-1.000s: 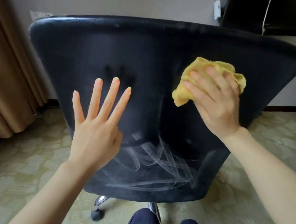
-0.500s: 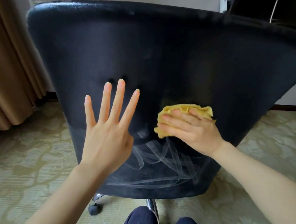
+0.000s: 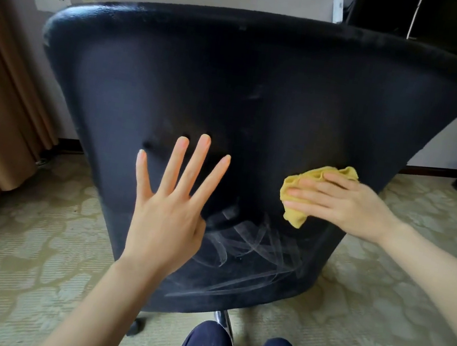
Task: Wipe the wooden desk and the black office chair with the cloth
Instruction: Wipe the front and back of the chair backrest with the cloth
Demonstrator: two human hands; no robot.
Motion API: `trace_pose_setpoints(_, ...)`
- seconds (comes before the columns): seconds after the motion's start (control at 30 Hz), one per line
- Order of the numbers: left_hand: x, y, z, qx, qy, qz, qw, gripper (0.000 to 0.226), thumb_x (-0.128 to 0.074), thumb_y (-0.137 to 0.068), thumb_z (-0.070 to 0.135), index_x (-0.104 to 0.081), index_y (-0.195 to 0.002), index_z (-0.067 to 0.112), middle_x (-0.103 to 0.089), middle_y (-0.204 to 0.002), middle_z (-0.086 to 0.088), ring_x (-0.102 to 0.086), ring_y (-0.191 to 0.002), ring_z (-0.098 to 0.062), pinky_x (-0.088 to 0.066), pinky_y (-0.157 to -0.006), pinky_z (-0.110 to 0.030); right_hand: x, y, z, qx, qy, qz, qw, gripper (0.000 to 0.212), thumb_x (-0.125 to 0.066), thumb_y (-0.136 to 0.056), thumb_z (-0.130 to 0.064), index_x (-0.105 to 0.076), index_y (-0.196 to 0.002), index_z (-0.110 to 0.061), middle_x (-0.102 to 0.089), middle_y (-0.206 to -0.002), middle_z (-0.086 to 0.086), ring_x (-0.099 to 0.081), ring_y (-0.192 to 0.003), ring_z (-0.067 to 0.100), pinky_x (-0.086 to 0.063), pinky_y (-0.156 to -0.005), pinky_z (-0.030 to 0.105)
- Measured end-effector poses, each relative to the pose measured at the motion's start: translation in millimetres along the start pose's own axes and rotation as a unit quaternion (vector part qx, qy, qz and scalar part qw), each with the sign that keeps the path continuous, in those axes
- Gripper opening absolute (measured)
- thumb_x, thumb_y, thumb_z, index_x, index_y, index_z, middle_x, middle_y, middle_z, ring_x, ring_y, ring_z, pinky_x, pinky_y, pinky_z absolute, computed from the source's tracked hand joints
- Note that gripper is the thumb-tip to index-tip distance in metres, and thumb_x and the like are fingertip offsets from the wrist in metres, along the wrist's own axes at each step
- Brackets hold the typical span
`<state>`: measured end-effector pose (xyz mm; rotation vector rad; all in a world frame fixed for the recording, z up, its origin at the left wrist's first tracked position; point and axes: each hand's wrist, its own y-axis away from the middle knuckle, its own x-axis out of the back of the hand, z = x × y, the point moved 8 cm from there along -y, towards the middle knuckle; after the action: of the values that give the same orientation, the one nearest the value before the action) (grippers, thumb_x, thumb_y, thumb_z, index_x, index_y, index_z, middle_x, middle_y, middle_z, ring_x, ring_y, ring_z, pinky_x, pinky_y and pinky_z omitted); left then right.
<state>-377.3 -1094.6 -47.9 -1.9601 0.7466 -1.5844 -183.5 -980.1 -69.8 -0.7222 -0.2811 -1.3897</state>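
- The yellow cloth [image 3: 294, 213] is being pressed against the lower right of the black office chair [image 3: 262, 103], on its rear side, by the right hand [image 3: 345, 204], whose fingers are being laid straight and together over it.
- The left hand [image 3: 168, 217] is being held at the chair's lower left, fingers straight and spread, gripping nothing.
- Pale streaks [image 3: 251, 245] are being shown beneath the cloth.
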Motion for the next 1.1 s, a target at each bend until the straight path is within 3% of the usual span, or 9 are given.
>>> trace_pose_setpoints(0.17, 12, 3, 0, -0.026, -0.012, 0.016, 0.999, 0.085, -0.061, -0.071, 0.008, -0.031, -0.149, 0.021, -0.013, -0.159, -0.008, -0.011, -0.146, -0.029, 0.0, -0.11, -0.065, 36, -33, 24, -0.061, 0.047, 0.112, 0.991, 0.047, -0.055, -0.094, -0.005, -0.049, -0.137, -0.024, -0.044, -0.14, -0.003, -0.04, -0.13, 0.018, -0.021, -0.115, 0.035)
trace_pose_setpoints(0.3, 40, -2, -12, -0.043, -0.004, 0.083, 0.996, 0.074, -0.058, -0.075, 0.008, -0.036, -0.145, 0.018, -0.022, -0.155, -0.009, -0.017, -0.142, -0.037, -0.006, -0.113, -0.06, 67, -64, 30, -0.121, 0.026, 0.201, 0.972, 0.044, -0.06, -0.094, -0.012, -0.047, -0.135, -0.024, -0.045, -0.139, -0.001, -0.039, -0.131, 0.021, -0.018, -0.115, 0.034)
trace_pose_setpoints(0.47, 92, -24, -67, 0.074, -0.012, 0.191, 0.979, 0.093, -0.061, -0.063, 0.002, -0.025, -0.148, 0.011, -0.02, -0.153, -0.021, -0.013, -0.139, -0.049, -0.009, -0.109, -0.066, 109, -122, 28, -0.178, 0.008, 0.317, 0.931, 0.044, -0.06, -0.095, -0.019, -0.045, -0.136, -0.026, -0.042, -0.139, -0.001, -0.039, -0.131, 0.023, -0.013, -0.117, 0.034)
trace_pose_setpoints(0.57, 107, -41, -99, 0.125, 0.001, 0.182, 0.975, 0.102, -0.061, -0.058, 0.002, -0.016, -0.15, 0.006, -0.012, -0.152, -0.031, -0.008, -0.138, -0.056, -0.006, -0.107, -0.069, 123, -165, 9, -0.181, -0.004, 0.372, 0.911, 0.039, -0.06, -0.095, -0.021, -0.053, -0.133, -0.028, -0.047, -0.139, -0.003, -0.041, -0.131, 0.02, -0.017, -0.115, 0.035)
trace_pose_setpoints(0.7, 100, -55, -116, 0.11, 0.093, 0.108, 0.984, 0.09, -0.045, -0.069, 0.025, -0.011, -0.151, 0.007, -0.015, -0.155, -0.02, -0.009, -0.144, -0.041, -0.006, -0.112, -0.064, 99, -196, -32, -0.155, 0.002, 0.34, 0.928, 0.035, -0.061, -0.093, -0.02, -0.061, -0.125, -0.032, -0.055, -0.135, -0.009, -0.047, -0.13, 0.011, -0.02, -0.112, 0.032)
trace_pose_setpoints(0.83, 98, -54, -123, 0.091, 0.159, 0.111, 0.977, 0.093, -0.046, -0.054, 0.004, -0.027, -0.145, 0.006, -0.033, -0.139, -0.02, -0.032, -0.128, -0.037, -0.027, -0.109, -0.054, 52, -185, -68, -0.102, 0.014, 0.257, 0.961, 0.038, -0.062, -0.092, -0.023, -0.058, -0.128, -0.034, -0.052, -0.137, -0.012, -0.045, -0.129, 0.006, -0.023, -0.112, 0.03)
trace_pose_setpoints(0.93, 95, -54, -124, 0.109, 0.181, 0.125, 0.969, 0.092, -0.048, -0.053, 0.006, -0.028, -0.144, 0.006, -0.033, -0.136, -0.019, -0.032, -0.123, -0.032, -0.023, -0.109, -0.032, 27, -163, -85, -0.05, -0.012, 0.199, 0.979, 0.033, -0.051, -0.097, -0.016, -0.062, -0.125, -0.03, -0.053, -0.136, -0.012, -0.047, -0.127, 0.005, -0.029, -0.113, 0.029)
trace_pose_setpoints(1.03, 93, -54, -121, 0.117, 0.194, 0.133, 0.965, 0.091, -0.052, -0.055, 0.01, -0.029, -0.143, 0.007, -0.031, -0.138, -0.018, -0.03, -0.125, -0.031, -0.018, -0.107, -0.025, 14, -134, -89, -0.014, -0.023, 0.163, 0.986, 0.046, -0.029, -0.103, -0.007, -0.066, -0.121, -0.026, -0.054, -0.135, -0.009, -0.049, -0.125, 0.008, -0.036, -0.107, 0.031)
trace_pose_setpoints(1.1, 94, -53, -120, 0.116, 0.209, 0.139, 0.961, 0.089, -0.051, -0.056, 0.01, -0.031, -0.143, 0.007, -0.031, -0.14, -0.017, -0.029, -0.126, -0.031, -0.016, -0.108, -0.022, 14, -117, -82, -0.012, -0.024, 0.154, 0.988, 0.045, -0.03, -0.102, -0.005, -0.066, -0.121, -0.025, -0.054, -0.135, -0.009, -0.047, -0.126, 0.008, -0.036, -0.108, 0.031)
